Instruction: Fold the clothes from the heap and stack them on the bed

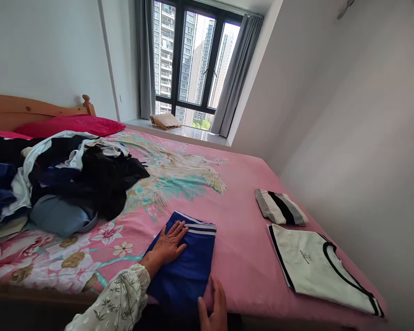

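A folded blue garment with white stripes at its far end lies on the pink flowered bedspread. My left hand rests flat on its left side, fingers stretched out. My right hand lies at the garment's near right corner, at the bed's front edge, with fingers extended and touching the cloth. A floral sleeve covers my left forearm.
A heap of unfolded dark, white and grey clothes fills the bed's left side. A folded striped garment and a folded white shirt with black trim lie at the right. Red pillows sit by the wooden headboard. A window stands beyond.
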Demonstrator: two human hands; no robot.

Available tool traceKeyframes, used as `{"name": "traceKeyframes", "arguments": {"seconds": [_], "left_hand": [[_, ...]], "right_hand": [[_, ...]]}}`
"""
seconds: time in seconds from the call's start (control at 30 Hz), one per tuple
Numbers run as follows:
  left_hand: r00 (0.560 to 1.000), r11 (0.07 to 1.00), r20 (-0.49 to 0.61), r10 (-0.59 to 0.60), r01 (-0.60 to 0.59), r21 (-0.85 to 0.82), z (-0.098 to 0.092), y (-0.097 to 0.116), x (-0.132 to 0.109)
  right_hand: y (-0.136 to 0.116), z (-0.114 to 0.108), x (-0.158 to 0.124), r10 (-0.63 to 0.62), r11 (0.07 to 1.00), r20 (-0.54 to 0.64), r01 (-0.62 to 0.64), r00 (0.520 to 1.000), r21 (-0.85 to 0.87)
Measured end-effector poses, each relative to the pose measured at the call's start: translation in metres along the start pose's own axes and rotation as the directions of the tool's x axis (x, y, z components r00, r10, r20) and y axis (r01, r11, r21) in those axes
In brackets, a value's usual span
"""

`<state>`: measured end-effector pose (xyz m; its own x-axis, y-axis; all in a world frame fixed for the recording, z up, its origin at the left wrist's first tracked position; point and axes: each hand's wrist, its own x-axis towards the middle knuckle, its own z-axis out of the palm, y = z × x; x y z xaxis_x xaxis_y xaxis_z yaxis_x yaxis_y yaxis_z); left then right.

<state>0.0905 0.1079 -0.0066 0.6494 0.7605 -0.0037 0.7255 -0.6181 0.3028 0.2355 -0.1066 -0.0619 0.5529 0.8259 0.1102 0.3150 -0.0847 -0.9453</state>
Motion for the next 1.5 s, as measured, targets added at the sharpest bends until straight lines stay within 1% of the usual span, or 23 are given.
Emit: {"name": "traceKeyframes", "arguments": {"seconds": [0.03,0.07,0.1,0.17,0.2,0.23,0.27,0.3,0.37,0.47,0.6,0.67,0.7,0.77,0.83,0.9,1.0,1.13,1.27,1.33,1.4,1.47,1.5], "left_hand": [[1.000,1.000,0.003,-0.001,0.001,0.003,0.000,0.000,0.001],[1.000,1.000,0.006,-0.003,0.003,0.006,0.000,0.001,0.002],[1.000,1.000,0.009,-0.005,0.005,0.009,-0.001,0.001,0.003],[1.000,1.000,0.014,-0.011,0.011,0.015,-0.001,0.003,0.003],[1.000,1.000,0.014,-0.014,0.014,0.018,-0.001,0.004,0.003],[1.000,1.000,0.013,-0.017,0.017,0.022,-0.001,0.004,0.003],[1.000,0.999,0.011,-0.020,0.020,0.026,-0.001,0.005,0.003],[1.000,0.999,0.007,-0.022,0.022,0.031,-0.001,0.006,0.003],[1.000,0.999,-0.004,-0.023,0.023,0.042,-0.004,0.006,0.004],[0.998,0.997,-0.047,-0.032,0.035,0.061,-0.013,0.004,0.009],[0.987,0.995,-0.159,-0.025,0.039,0.090,-0.031,0.009,0.013],[0.982,0.995,-0.181,0.046,-0.029,0.099,-0.037,0.016,0.006],[0.980,0.991,-0.169,0.101,-0.084,0.101,-0.038,0.020,0.000],[0.968,0.971,-0.110,0.227,-0.216,0.098,-0.037,0.026,-0.016],[0.941,0.938,-0.039,0.337,-0.332,0.102,-0.033,0.030,-0.031],[0.929,0.921,0.009,0.371,-0.369,0.121,-0.029,0.033,-0.038],[0.955,0.944,0.011,0.296,-0.294,0.149,-0.028,0.041,-0.029],[0.972,0.964,-0.072,0.224,-0.211,0.161,-0.027,0.052,-0.001],[0.984,0.979,-0.114,0.140,-0.120,0.168,-0.010,0.047,0.011],[0.987,0.981,-0.106,0.119,-0.100,0.166,0.001,0.041,0.012],[0.989,0.983,-0.100,0.106,-0.089,0.163,0.009,0.037,0.011],[0.992,0.985,-0.093,0.089,-0.074,0.155,0.012,0.036,0.011],[0.993,0.987,-0.090,0.078,-0.064,0.149,0.012,0.036,0.012]], "right_hand": [[-0.001,-0.006,-0.001,0.122,0.988,0.005,-0.122,0.993,0.099],[-0.003,-0.011,0.000,0.246,0.950,0.041,-0.249,0.968,0.187],[-0.008,-0.014,0.001,0.353,0.895,0.104,-0.369,0.930,0.252],[-0.021,-0.015,0.005,0.494,0.784,0.238,-0.546,0.836,0.295],[-0.028,-0.014,0.006,0.535,0.746,0.276,-0.600,0.798,0.289],[-0.035,-0.011,0.008,0.560,0.721,0.300,-0.633,0.772,0.282],[-0.041,-0.007,0.008,0.574,0.709,0.318,-0.652,0.755,0.269],[-0.046,-0.003,0.008,0.576,0.712,0.322,-0.655,0.751,0.254],[-0.052,0.005,0.006,0.556,0.748,0.309,-0.626,0.772,0.220],[-0.050,0.009,0.002,0.503,0.790,0.307,-0.574,0.808,0.217],[-0.043,0.004,-0.001,0.497,0.758,0.341,-0.590,0.798,0.278],[-0.041,0.001,0.000,0.504,0.743,0.359,-0.606,0.785,0.284],[-0.041,0.001,0.001,0.508,0.739,0.370,-0.614,0.778,0.278],[-0.039,0.001,0.003,0.512,0.738,0.384,-0.622,0.768,0.262],[-0.038,0.002,0.004,0.524,0.735,0.385,-0.632,0.760,0.246],[-0.039,0.003,0.004,0.529,0.734,0.380,-0.634,0.759,0.243],[-0.043,0.003,0.003,0.509,0.743,0.375,-0.616,0.775,0.263],[-0.053,0.001,-0.001,0.490,0.735,0.351,-0.594,0.798,0.326],[-0.061,0.002,-0.002,0.462,0.704,0.330,-0.567,0.823,0.427],[-0.063,0.006,0.000,0.450,0.650,0.339,-0.564,0.826,0.509],[-0.067,0.010,0.004,0.411,0.555,0.373,-0.553,0.832,0.622],[-0.075,0.011,0.009,0.338,0.465,0.394,-0.516,0.855,0.720],[-0.082,0.010,0.013,0.290,0.442,0.395,-0.489,0.871,0.753]]}}
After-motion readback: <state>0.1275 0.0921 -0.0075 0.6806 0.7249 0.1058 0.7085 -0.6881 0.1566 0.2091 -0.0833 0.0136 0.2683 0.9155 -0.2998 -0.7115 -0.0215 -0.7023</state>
